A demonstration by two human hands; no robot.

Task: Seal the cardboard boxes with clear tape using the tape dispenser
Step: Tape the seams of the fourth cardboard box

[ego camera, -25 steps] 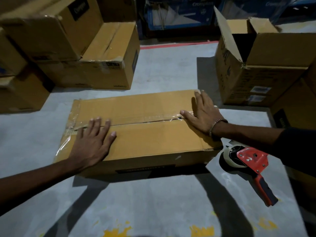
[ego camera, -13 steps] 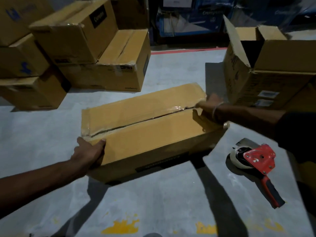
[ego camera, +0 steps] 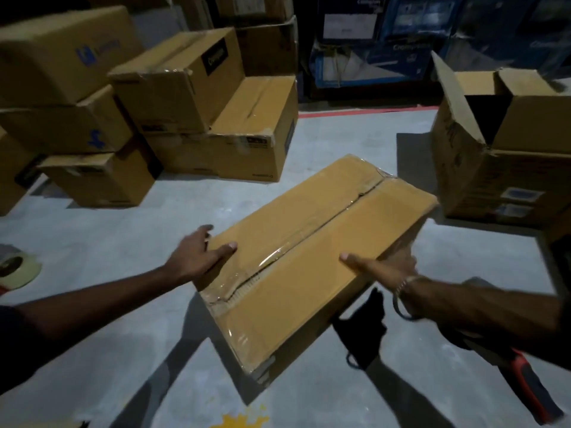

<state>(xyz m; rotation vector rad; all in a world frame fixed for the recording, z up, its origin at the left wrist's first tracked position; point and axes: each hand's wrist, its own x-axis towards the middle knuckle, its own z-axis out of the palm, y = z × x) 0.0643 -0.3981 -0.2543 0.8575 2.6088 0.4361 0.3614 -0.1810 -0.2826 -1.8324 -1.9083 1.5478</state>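
A long cardboard box (ego camera: 312, 239) lies at a slant in the middle of the grey floor, with clear tape along its centre seam and over its near end. My left hand (ego camera: 197, 257) grips its left long edge, thumb on top. My right hand (ego camera: 386, 270) grips the right long edge, thumb on top and fingers down the side. The near corner looks raised off the floor, with dark shadow beneath it. The red and black tape dispenser (ego camera: 531, 387) lies at the lower right; only its handle shows below my right forearm.
Sealed cardboard boxes (ego camera: 185, 88) are stacked at the left and back left. An open box (ego camera: 494, 168) with raised flaps stands at the right. Blue cartons (ego camera: 386, 41) line the back behind a red floor line (ego camera: 355, 112). A tape roll (ego camera: 15, 267) lies at the far left.
The box has turned so its far end points to the back right. Both hands went from pressing flat on its top to gripping its long sides. The view shifted left.
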